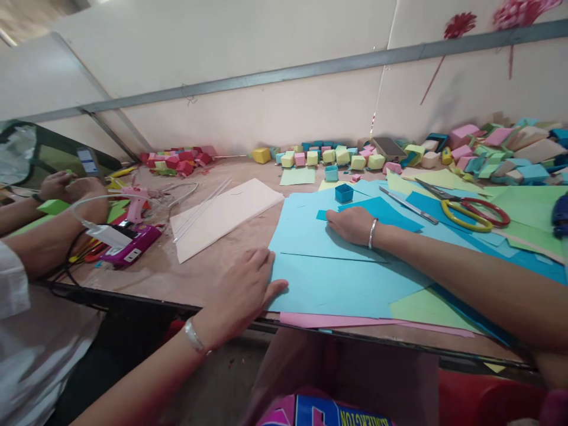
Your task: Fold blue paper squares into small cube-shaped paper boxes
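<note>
My left hand [248, 281] rests palm down at the left edge of a light blue paper sheet [328, 284], its thumb lying apart on the sheet. It holds nothing that I can see. Over the upper part of the blue paper, my right hand [352, 226] has its fingers closed on a small darker blue paper piece [320, 216]. Just beyond those fingers stands a small open blue paper box [344, 193]. A larger dark blue sheet [384, 212] lies partly under the right hand. To the right are a silver craft knife [408, 205] and yellow-and-red-handled scissors [465, 214].
A white folded sheet [226, 219] lies left, near a purple power strip [133, 245] and pink glue gun [136, 201]. Small paper boxes [341, 155] line the wall; more are heaped right [501, 148]. A co-worker's hands [73, 184] are at far left.
</note>
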### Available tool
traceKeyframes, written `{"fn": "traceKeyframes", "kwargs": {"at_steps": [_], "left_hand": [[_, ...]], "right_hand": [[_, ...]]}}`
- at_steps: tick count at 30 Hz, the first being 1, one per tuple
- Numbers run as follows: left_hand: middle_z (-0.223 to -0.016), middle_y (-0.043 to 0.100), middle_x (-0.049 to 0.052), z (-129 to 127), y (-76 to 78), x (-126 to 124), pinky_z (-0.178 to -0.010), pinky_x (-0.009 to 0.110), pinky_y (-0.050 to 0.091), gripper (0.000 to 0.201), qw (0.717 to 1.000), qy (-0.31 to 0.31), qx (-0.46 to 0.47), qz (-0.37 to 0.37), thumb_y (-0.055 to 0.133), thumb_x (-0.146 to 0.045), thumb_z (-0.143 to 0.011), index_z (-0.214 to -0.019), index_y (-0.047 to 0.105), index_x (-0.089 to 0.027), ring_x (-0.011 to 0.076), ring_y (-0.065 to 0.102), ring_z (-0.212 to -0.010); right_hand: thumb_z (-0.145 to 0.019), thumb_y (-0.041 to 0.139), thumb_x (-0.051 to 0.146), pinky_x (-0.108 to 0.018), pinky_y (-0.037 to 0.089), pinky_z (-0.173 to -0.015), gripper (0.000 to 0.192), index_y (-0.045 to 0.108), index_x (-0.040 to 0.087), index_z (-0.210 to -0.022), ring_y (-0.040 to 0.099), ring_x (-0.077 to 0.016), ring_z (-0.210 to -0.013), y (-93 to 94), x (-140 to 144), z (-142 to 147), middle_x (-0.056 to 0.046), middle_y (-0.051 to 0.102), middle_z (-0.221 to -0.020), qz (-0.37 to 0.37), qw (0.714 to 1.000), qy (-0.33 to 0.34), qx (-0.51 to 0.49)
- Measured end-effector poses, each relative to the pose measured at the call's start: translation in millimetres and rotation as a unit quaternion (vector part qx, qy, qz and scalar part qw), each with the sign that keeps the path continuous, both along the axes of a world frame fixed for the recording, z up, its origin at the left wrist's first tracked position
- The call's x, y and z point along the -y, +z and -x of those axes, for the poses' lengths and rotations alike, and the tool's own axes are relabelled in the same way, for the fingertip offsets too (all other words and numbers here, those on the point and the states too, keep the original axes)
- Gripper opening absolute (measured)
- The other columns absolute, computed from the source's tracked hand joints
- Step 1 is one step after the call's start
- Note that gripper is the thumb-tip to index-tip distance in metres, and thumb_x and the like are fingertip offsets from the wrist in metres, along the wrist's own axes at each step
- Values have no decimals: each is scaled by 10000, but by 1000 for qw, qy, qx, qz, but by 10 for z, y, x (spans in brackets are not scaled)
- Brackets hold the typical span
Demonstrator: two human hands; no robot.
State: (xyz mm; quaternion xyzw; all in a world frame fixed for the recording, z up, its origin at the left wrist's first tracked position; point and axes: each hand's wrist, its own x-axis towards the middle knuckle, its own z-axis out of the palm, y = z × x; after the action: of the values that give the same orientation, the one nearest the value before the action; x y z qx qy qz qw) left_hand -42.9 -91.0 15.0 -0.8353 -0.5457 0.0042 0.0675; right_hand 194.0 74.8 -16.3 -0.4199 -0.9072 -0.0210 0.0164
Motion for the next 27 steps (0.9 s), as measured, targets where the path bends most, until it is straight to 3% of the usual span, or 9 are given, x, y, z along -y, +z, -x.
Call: {"fn": "traceKeyframes", "kwargs": {"at_steps": [3, 6, 10, 13, 15, 18, 20, 23, 27], "left_hand": [[-1175, 590, 164, 141, 105, -92, -993, 496, 422, 364, 998, 0, 37, -49, 396, -389, -972, -979, 657, -136, 316, 524, -1139], [-1207, 591, 139, 118, 251, -369, -981, 441, 446, 349, 990, 4, 109, -86, 400, -365, -967, -1074, 656, -154, 278, 553, -1128], [-1167, 646, 125, -55, 347, -831, -935, 433, 478, 434, 981, 20, 187, -35, 424, -433, -937, -1221, 606, -160, 275, 608, -1064], [-1188, 667, 109, -176, 300, -1026, -893, 388, 508, 503, 967, 24, 242, 77, 401, -503, -935, -1255, 583, -160, 260, 638, -1047], [-1208, 660, 105, -208, 227, -1065, -904, 382, 508, 534, 958, 13, 271, 95, 448, -520, -917, -1313, 530, -172, 258, 631, -1079], [-1220, 641, 104, -178, 116, -1065, -948, 409, 495, 607, 946, -17, 321, 26, 592, -513, -846, -1355, 467, -206, 261, 610, -1112], [-1179, 639, 102, -132, 74, -1069, -948, 416, 500, 550, 942, -46, 333, -19, 655, -490, -811, -1265, 534, -206, 257, 608, -1090], [-1095, 642, 84, -72, 60, -1098, -884, 378, 538, 365, 929, -73, 361, -45, 673, -460, -808, -1062, 629, -203, 232, 613, -1025], [-1022, 660, 65, -39, 63, -1123, -806, 336, 566, 263, 909, -52, 410, -53, 642, -441, -833, -963, 655, -212, 205, 631, -949]], "right_hand": [[-935, 393, 298, -277, 262, -556, 256, 597, 156, -996, 626, -244, -702, 7, 6, -14, -127, 688, -800, 4, 999, -11, -45], [-938, 390, 305, -272, 269, -559, 247, 592, 168, -978, 609, -213, -704, 19, 6, -36, -94, 684, -802, -4, 993, -27, -111], [-949, 354, 318, -253, 331, -604, 262, 569, 172, -987, 574, -167, -686, 26, -10, -57, -47, 653, -763, -23, 981, -36, -190], [-919, 389, 343, -247, 358, -626, 232, 558, 186, -890, 527, -146, -640, 18, -23, -59, -13, 602, -690, -18, 949, -23, -313], [-882, 440, 360, -250, 359, -615, 202, 539, 197, -818, 489, -137, -607, 9, -36, -56, 8, 556, -644, 5, 907, -14, -420], [-846, 478, 367, -253, 350, -594, 181, 521, 203, -781, 449, -128, -587, -2, -68, -53, 27, 503, -616, 51, 860, -21, -507], [-839, 486, 374, -254, 346, -592, 187, 520, 202, -773, 438, -128, -594, -4, -92, -55, 31, 486, -614, 63, 843, -36, -533], [-841, 491, 387, -255, 350, -608, 206, 527, 198, -768, 448, -129, -620, -2, -115, -61, 27, 498, -636, 60, 828, -56, -555], [-841, 495, 387, -255, 351, -603, 206, 537, 195, -779, 448, -125, -600, -12, -127, -68, 32, 499, -621, 49, 828, -72, -554]]}}
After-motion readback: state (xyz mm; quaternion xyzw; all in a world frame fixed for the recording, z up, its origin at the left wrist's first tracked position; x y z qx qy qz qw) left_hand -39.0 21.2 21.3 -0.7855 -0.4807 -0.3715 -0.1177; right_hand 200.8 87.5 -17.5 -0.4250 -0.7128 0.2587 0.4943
